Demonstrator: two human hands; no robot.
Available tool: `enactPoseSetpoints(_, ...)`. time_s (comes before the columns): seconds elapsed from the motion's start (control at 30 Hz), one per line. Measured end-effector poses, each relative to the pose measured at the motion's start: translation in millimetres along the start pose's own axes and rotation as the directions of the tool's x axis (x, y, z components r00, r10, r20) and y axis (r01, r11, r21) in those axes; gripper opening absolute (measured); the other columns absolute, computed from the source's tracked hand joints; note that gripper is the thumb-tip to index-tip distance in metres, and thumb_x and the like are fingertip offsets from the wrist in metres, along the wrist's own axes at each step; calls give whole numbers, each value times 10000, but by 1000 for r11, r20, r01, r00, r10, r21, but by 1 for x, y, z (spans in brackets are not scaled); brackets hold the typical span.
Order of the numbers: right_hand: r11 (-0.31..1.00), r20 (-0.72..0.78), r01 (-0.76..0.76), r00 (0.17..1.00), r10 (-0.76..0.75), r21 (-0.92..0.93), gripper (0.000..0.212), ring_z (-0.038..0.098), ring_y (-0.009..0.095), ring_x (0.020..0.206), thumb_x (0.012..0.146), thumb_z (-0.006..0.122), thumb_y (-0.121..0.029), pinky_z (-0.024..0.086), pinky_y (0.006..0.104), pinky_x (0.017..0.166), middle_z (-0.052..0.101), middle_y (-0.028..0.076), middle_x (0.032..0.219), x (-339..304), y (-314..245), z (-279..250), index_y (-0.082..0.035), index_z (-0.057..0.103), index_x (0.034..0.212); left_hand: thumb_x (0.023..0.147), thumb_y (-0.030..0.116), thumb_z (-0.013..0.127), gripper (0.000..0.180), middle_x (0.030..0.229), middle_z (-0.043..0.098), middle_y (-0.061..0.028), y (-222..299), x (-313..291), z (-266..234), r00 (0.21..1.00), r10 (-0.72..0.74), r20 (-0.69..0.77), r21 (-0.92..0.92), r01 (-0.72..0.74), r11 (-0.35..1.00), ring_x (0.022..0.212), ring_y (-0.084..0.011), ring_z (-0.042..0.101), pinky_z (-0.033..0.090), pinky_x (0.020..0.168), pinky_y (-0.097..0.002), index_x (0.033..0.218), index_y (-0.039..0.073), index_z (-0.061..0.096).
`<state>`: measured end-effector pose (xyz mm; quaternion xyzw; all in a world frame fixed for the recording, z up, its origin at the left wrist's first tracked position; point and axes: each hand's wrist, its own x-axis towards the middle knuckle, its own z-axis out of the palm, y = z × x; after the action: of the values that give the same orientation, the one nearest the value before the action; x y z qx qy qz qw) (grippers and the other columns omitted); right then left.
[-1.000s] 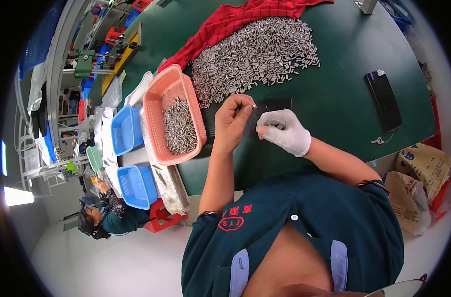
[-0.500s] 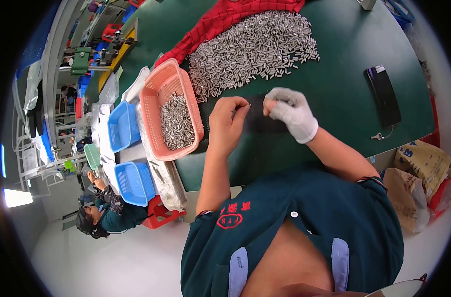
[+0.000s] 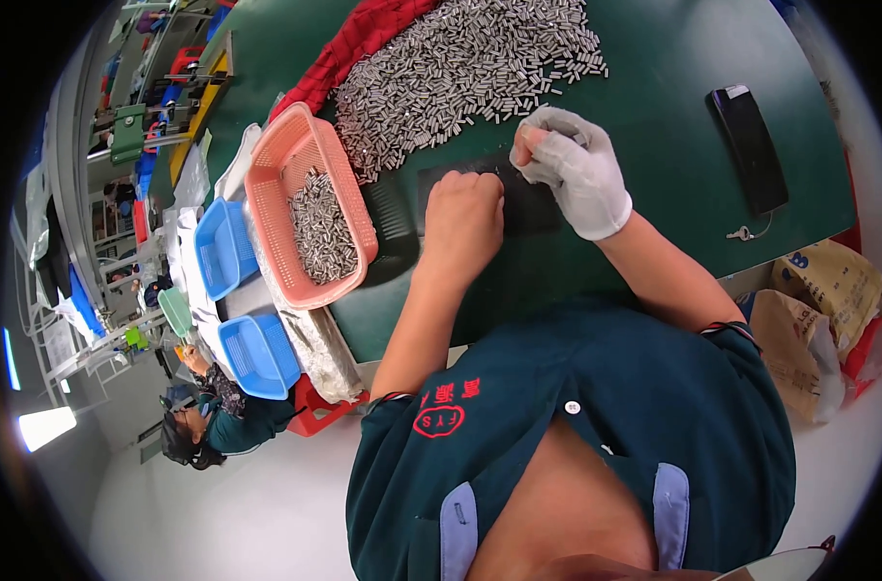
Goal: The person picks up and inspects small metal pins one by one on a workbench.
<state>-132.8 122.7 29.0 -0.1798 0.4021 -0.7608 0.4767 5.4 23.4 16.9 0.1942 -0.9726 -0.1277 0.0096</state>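
- Bare left hand (image 3: 463,215), curled into a fist, on flat black mat (image 3: 538,205), frame centre.
- White knit-gloved right hand (image 3: 574,167), fingers pinched together, grasp unclear.
- Heaped small metal cylinders (image 3: 460,73) above, on green tabletop (image 3: 654,87).
- Ribbed pink basket (image 3: 310,208) at left.

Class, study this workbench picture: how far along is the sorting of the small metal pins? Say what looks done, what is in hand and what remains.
Done: a modest layer of pins lies in the pink basket. In hand: the bare left hand and the gloved right hand work together over a dark mat; any pin between them is too small to see. Left: the large pile of pins on the green table, far bigger than the basket's share.
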Motion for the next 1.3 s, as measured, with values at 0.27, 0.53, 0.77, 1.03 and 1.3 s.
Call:
enactPoseSetpoints(0.27, 991, 43, -2, 999, -4, 134, 258, 341, 82, 551, 919, 525, -222, 286, 239, 542, 457, 1, 631, 9, 7, -8, -19, 556, 764, 738, 34, 679, 171, 828, 614, -100, -13, -16, 6, 977, -66, -201, -285, 6, 958, 810, -299, 554, 448, 725, -385, 899, 27, 622)
enactPoseSetpoints(0.53, 920, 105, -54, 994, 14, 389, 602, 257, 115, 507, 972, 343, -507, 227, 264, 520, 296, -26, 519, 20, 23, -16, -27, 563, 684, 736, -5, 659, 118, 814, 597, -102, -13, -17, 21, 964, -73, -257, -261, 3, 965, 795, -305, 544, 444, 714, -397, 838, 21, 607)
enactPoseSetpoints(0.77, 897, 93, -92, 994, 57, 431, 590, 230, 130, 480, 966, 357, -486, 226, 271, 515, 240, -31, 476, 26, 32, -22, -45, 549, 625, 734, -13, 650, 105, 818, 589, -92, -7, -18, 24, 957, -61, -283, -238, -8, 971, 786, -297, 537, 441, 712, -396, 815, 22, 593)
enactPoseSetpoints(1.03, 877, 105, -125, 991, 86, 464, 570, 228, 130, 474, 956, 387, -480, 224, 267, 513, 228, -36, 469, 27, 31, -21, -42, 553, 632, 731, -20, 645, 109, 825, 589, -93, -7, -18, 25, 956, -69, -284, -251, -5, 968, 792, -297, 537, 442, 713, -394, 818, 22, 594)
enactPoseSetpoints(1.3, 876, 106, -125, 991, 85, 467, 562, 232, 127, 474, 951, 405, -480, 223, 265, 506, 239, -35, 474, 28, 32, -20, -39, 554, 636, 749, -34, 636, 88, 802, 600, -108, -5, -18, 24, 949, -76, -306, -257, -6, 966, 775, -297, 538, 441, 696, -382, 815, 12, 603)
